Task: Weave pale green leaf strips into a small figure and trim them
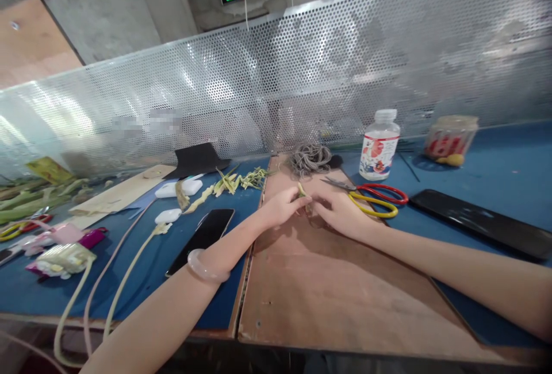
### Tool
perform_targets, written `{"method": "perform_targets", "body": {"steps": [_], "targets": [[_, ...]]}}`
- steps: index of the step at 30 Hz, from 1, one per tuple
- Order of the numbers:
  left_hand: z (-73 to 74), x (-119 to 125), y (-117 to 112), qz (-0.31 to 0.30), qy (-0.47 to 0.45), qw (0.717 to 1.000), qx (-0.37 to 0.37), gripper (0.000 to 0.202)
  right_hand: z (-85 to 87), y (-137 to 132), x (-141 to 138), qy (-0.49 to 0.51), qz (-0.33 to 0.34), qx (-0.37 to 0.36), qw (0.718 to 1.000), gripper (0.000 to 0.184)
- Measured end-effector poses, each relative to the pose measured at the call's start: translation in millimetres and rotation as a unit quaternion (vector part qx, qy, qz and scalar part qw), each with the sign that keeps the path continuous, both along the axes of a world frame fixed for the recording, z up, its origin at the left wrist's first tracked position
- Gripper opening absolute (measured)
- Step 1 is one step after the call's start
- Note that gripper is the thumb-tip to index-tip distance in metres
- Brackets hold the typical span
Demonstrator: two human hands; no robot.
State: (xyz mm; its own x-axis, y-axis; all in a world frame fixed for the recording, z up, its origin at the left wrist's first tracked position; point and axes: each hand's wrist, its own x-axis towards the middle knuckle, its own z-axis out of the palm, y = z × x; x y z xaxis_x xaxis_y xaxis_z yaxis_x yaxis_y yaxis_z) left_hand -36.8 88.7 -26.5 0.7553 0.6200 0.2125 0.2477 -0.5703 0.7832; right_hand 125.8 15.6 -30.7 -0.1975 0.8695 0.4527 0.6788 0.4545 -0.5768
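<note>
Over the bare wooden board, my left hand point(282, 207) is closed, its thumb and fingers pinching a small pale green strip point(301, 190) that looks like plant husk. My right hand point(338, 213) meets it from the other side, fingers bent and tips at the same strip; its lower part is mostly hidden between the hands. Just behind lies a loose coil of grey cord point(309, 159). Scissors with red and yellow handles point(377, 201) rest beside my right hand, blades pointing left. Twisted green and yellow husk pieces point(233, 182) lie left of the coil.
A labelled plastic bottle point(379, 147) and a jar point(452, 141) stand at back right, near a black case-like object point(483, 222). On the left are a phone point(202, 240), white chargers point(179, 188), cables point(129, 273), and green husks point(26, 204). A perforated metal screen point(207, 92) bounds the back.
</note>
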Motion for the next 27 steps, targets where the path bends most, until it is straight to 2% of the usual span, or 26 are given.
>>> {"method": "perform_targets", "body": {"steps": [5, 12, 27], "targets": [[0.0, 1.9, -0.6, -0.018, -0.038, 0.997, -0.069, 0.038, -1.1, 1.4, -1.0, 0.018, -0.005, 0.013, 1.000, 0.020], [2.8, 1.7, -4.7, -0.018, -0.056, 0.993, -0.101, 0.037, -2.1, 1.5, -0.5, 0.033, 0.001, 0.044, 0.998, 0.020], [5.4, 1.1, -7.3, -0.006, -0.038, 0.999, -0.011, 0.037, -5.3, 3.7, 0.0, 0.039, 0.011, 0.064, 0.997, 0.025]]}}
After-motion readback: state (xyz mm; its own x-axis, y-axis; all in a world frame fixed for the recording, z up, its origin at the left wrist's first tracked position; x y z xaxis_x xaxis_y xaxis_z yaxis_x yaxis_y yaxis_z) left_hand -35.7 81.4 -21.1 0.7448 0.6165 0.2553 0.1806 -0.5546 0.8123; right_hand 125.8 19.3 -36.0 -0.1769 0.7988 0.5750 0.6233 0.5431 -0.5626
